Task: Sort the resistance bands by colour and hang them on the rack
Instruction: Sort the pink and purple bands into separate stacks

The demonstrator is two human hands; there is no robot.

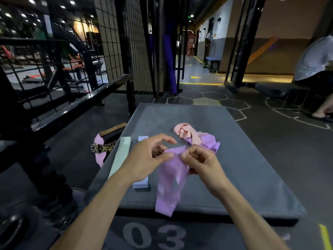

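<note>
Matt stretch bands on a padded worktop
A soft, matt purple band (170,179) is seen above the worktop's (243,170) smooth grey vinyl-like cover.

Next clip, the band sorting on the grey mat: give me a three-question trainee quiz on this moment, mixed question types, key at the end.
1. True or false: both hands hold the purple band.
2. Which band lies flat nearest the mat's left edge? A) pale green B) peach C) purple
3. Fill in: the peach band lies bunched against more ______ band material, beyond the hands.

Key
1. True: the left hand and the right hand pinch its top edge, and the rest hangs toward the mat's near edge.
2. A: the pale green band, with a light blue band beside it.
3. purple
</note>
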